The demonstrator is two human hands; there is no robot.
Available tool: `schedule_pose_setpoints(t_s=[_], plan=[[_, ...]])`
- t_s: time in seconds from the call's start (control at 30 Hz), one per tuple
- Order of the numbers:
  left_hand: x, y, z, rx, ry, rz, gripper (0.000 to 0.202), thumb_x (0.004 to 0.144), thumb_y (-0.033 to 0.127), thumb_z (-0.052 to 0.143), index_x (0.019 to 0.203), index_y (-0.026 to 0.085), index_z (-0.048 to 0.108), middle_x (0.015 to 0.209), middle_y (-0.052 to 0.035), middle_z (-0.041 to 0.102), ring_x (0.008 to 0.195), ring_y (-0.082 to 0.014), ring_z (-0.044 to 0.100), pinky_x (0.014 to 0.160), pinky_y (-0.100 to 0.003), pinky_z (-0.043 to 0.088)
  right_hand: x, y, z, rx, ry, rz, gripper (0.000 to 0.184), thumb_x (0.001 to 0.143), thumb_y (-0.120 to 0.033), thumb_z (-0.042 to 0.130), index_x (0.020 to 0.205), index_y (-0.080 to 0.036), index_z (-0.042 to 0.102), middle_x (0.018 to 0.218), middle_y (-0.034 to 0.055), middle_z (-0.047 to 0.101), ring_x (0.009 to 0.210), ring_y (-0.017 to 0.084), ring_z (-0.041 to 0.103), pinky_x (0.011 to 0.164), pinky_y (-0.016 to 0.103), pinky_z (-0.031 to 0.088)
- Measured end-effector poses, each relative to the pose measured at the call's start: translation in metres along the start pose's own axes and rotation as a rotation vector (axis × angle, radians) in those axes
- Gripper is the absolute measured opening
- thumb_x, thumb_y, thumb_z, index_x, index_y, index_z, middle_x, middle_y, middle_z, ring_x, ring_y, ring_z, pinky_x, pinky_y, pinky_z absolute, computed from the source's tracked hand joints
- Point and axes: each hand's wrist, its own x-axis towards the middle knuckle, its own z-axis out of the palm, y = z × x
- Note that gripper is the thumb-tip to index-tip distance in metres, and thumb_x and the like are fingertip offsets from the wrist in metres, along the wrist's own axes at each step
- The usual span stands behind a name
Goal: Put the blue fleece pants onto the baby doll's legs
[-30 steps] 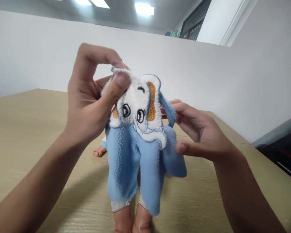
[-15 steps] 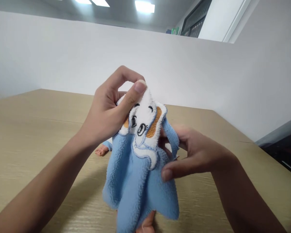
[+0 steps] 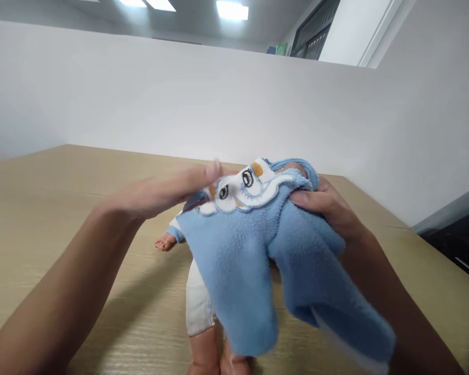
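Pale blue fleece doll overalls (image 3: 238, 250), with a white elephant face stitched on the bib, hang tilted in the air above a doll. My right hand (image 3: 328, 203) grips them at the side, thumb on the front and the other fingers behind the cloth near a blue strap (image 3: 297, 164). At the bib's upper left edge, my left hand (image 3: 168, 190) is stretched out with its thumb raised and blurred; its fingertips are partly hidden by the bib. Below, the doll's white pants (image 3: 197, 299), bare legs (image 3: 204, 351) and one small hand (image 3: 165, 241) show; the overalls cover its head and trunk.
A light wooden table (image 3: 62, 208) lies beneath the doll, with a white partition wall (image 3: 160, 99) along its back. Something dark and glossy (image 3: 461, 234) is at the right edge of view.
The overalls have swung from upright to tilted and shifted right, uncovering the doll's pants. My left thumb has come off the bib, and my right hand has moved up, gripping the side.
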Motion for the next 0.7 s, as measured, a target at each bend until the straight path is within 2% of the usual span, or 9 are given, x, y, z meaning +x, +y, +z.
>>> schedule_pose_setpoints(t_s=[0.07,0.13,0.2,0.27,0.33,0.4,0.5,0.6,0.7], plan=[[-0.001,0.001,-0.003,-0.124,-0.247,-0.066,0.043,0.094,0.060,0.081,0.118,0.024,0.077,0.085,-0.0049,0.075,0.063,-0.0165,0.065,0.051,-0.024,0.050,0.003,0.005,-0.003,0.001,-0.020,0.012,0.025,0.082,-0.041,0.091,0.088,-0.026,0.073,0.091,0.0000,0.070,0.085,0.020,0.068,0.079,0.030,0.060],[-0.001,0.002,-0.004,-0.179,-0.310,-0.074,0.035,0.089,0.045,0.091,0.115,0.025,0.077,0.086,-0.0043,0.075,0.074,-0.0198,0.071,0.063,-0.027,0.057,0.004,0.009,-0.006,-0.022,-0.037,0.020,0.021,0.085,-0.041,0.089,0.092,-0.026,0.075,0.096,0.0008,0.073,0.091,0.021,0.071,0.085,0.031,0.061],[-0.001,0.002,-0.003,-0.176,-0.264,-0.023,0.024,0.093,0.038,0.088,0.110,0.026,0.077,0.091,-0.0044,0.075,0.085,-0.0211,0.074,0.073,-0.028,0.060,0.003,0.012,-0.010,-0.055,-0.054,0.033,0.022,0.088,-0.042,0.087,0.099,-0.025,0.078,0.100,0.0018,0.077,0.096,0.022,0.073,0.089,0.031,0.061],[0.000,0.000,-0.002,-0.154,-0.147,0.049,0.016,0.097,0.035,0.084,0.109,0.027,0.075,0.095,-0.0031,0.074,0.088,-0.0192,0.072,0.077,-0.028,0.060,0.001,0.012,-0.016,-0.103,-0.131,0.063,0.028,0.088,-0.046,0.087,0.103,-0.023,0.080,0.099,0.0021,0.079,0.094,0.022,0.075,0.086,0.030,0.062],[0.000,-0.002,0.000,-0.122,-0.016,0.122,0.018,0.097,0.035,0.084,0.108,0.028,0.072,0.096,-0.0014,0.071,0.086,-0.0176,0.069,0.077,-0.026,0.059,-0.001,0.008,-0.020,-0.181,-0.282,0.120,0.034,0.084,-0.045,0.092,0.108,-0.022,0.081,0.098,0.0021,0.080,0.092,0.023,0.076,0.082,0.030,0.063],[0.001,-0.002,0.003,-0.067,0.071,0.160,0.018,0.099,0.036,0.084,0.107,0.028,0.070,0.095,-0.0002,0.068,0.083,-0.0162,0.065,0.075,-0.025,0.057,-0.003,0.004,-0.019,-0.274,-0.444,0.190,0.042,0.078,-0.038,0.097,0.114,-0.022,0.082,0.102,0.0022,0.082,0.097,0.024,0.078,0.085,0.030,0.065],[0.000,0.002,0.006,0.040,0.102,0.148,0.020,0.102,0.042,0.079,0.108,0.026,0.069,0.091,0.0000,0.064,0.080,-0.0154,0.062,0.070,-0.024,0.055,-0.002,0.001,-0.010,-0.327,-0.609,0.297,0.056,0.073,-0.035,0.101,0.124,-0.021,0.080,0.111,0.0041,0.084,0.106,0.026,0.080,0.087,0.029,0.066],[0.000,0.005,0.008,0.106,0.053,0.107,0.025,0.108,0.049,0.070,0.110,0.025,0.068,0.089,-0.0003,0.064,0.077,-0.0148,0.062,0.070,-0.024,0.056,0.002,0.006,-0.001,-0.308,-0.626,0.292,0.070,0.069,-0.037,0.104,0.131,-0.019,0.078,0.117,0.0070,0.084,0.104,0.028,0.081,0.086,0.031,0.067],[0.001,0.005,0.009,0.139,0.057,0.078,0.029,0.110,0.052,0.064,0.107,0.023,0.065,0.085,0.0005,0.062,0.073,-0.0137,0.060,0.066,-0.023,0.054,0.004,0.013,-0.001,-0.315,-0.516,0.233,0.079,0.068,-0.040,0.106,0.138,-0.019,0.075,0.121,0.0083,0.083,0.115,0.032,0.079,0.097,0.037,0.066]])
